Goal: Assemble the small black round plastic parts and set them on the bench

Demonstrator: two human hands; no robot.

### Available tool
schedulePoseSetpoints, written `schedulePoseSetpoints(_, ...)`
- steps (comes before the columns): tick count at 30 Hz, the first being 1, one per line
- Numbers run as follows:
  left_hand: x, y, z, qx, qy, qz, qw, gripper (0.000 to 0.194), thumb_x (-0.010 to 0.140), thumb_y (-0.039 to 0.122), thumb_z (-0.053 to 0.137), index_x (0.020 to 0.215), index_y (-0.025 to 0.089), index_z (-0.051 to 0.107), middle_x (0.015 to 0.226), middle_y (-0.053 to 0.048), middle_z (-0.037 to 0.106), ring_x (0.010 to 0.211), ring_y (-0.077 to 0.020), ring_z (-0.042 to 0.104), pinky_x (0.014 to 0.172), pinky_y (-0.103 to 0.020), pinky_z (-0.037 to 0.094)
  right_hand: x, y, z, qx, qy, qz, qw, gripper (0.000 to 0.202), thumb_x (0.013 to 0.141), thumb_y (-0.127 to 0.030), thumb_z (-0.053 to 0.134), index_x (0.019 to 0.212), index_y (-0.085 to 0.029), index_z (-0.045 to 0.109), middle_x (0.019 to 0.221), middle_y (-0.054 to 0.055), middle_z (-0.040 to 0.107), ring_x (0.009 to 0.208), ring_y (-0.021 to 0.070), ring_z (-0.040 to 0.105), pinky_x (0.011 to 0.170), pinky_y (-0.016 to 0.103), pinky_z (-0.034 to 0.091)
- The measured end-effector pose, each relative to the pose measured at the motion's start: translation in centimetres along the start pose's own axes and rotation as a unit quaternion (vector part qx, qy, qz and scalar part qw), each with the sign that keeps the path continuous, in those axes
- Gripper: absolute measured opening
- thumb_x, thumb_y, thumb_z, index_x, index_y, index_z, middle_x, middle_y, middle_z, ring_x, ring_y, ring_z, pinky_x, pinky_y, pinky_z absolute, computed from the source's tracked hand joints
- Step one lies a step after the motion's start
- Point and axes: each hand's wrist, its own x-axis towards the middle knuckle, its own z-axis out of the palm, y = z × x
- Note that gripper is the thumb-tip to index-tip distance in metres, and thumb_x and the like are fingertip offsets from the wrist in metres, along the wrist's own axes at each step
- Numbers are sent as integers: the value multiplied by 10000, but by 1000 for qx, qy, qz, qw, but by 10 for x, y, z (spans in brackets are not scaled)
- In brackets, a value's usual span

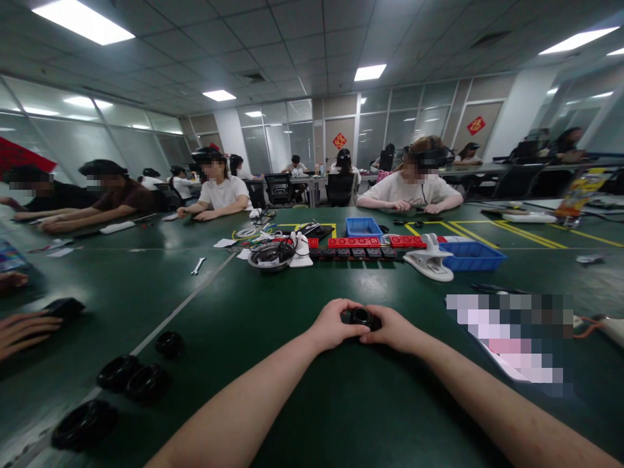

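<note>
Above the green table point(273, 396), my left hand point(336, 323) and my right hand point(389, 327) meet around a small black round part point(361, 316) with a dark hole in its top. The left fingers curl over its left side and the right fingers close on its right side. Both thumbs come together at its near edge. The fingers hide much of its outline. To the left lie several glossy black ring-shaped pieces, among them a single ring point(169, 344) and a larger ring point(84, 424).
A red-and-black socket strip point(353, 242), white clamp point(429, 259), blue trays point(363, 227) and a metal bowl point(270, 258) stand ahead. A wrench point(197, 266) lies left. A blurred-out flat device point(507, 344) is at right. A neighbour's hand point(24, 333) reaches in from the left. Co-workers sit opposite.
</note>
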Motion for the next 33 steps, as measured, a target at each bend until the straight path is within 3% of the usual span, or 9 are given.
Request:
schedulePoseSetpoints(6, -2, 2, 9, 37, 61, -20, 997, 421, 546, 352, 676, 905, 180, 539, 901, -33, 526, 865, -182, 485, 741, -290, 380, 1, -1, 5, -52, 42, 21, 998, 369, 543, -373, 653, 817, -167, 516, 744, 7, 573, 641, 144, 504, 518, 212, 321)
schedulePoseSetpoints(12, -5, 7, 18, 129, 147, -43, 980, 396, 539, 390, 667, 846, 178, 533, 820, -29, 534, 826, -192, 477, 718, -308, 378, -1, -18, 14, -146, 95, 79, 982, 258, 583, -353, 605, 701, -171, 466, 686, 11, 545, 586, 131, 493, 465, 203, 269)
schedulePoseSetpoints(17, -6, 9, 17, 141, 164, -49, 975, 371, 551, 371, 663, 841, 183, 531, 830, -30, 534, 834, -193, 473, 736, -316, 376, -4, -28, 23, -206, 147, 98, 962, 197, 651, -332, 548, 731, -167, 477, 735, 39, 553, 622, 144, 512, 476, 216, 271)
schedulePoseSetpoints(22, -4, 5, 8, 96, 120, -24, 988, 362, 569, 349, 658, 864, 178, 536, 859, -31, 528, 860, -187, 473, 758, -312, 375, -6, -22, 14, -150, 95, 57, 982, 401, 610, -491, 572, 828, -159, 516, 804, 62, 569, 697, 190, 532, 537, 250, 345)
schedulePoseSetpoints(26, 0, -3, -1, 34, 41, -8, 999, 370, 583, 330, 655, 902, 177, 544, 912, -37, 524, 888, -185, 479, 780, -309, 369, -6, -14, -5, -7, -8, -47, 999, 604, 588, -387, 634, 1117, -179, 428, 1034, 65, 536, 891, 207, 508, 725, 294, 389)
schedulePoseSetpoints(29, 3, -7, -4, -8, -12, 3, 1000, 401, 588, 337, 654, 938, 177, 543, 942, -43, 529, 894, -186, 486, 792, -315, 363, -7, -12, -15, 57, -79, -65, 993, 558, 624, -302, 613, 1138, -185, 432, 1045, 47, 539, 890, 195, 509, 754, 301, 390)
schedulePoseSetpoints(33, 4, -6, -4, -38, -45, 12, 998, 419, 595, 324, 653, 971, 177, 541, 953, -50, 540, 899, -187, 491, 797, -321, 364, -5, -11, -14, 58, -79, -38, 994, 409, 635, -255, 598, 1026, -166, 519, 914, 27, 585, 784, 179, 529, 683, 282, 401)
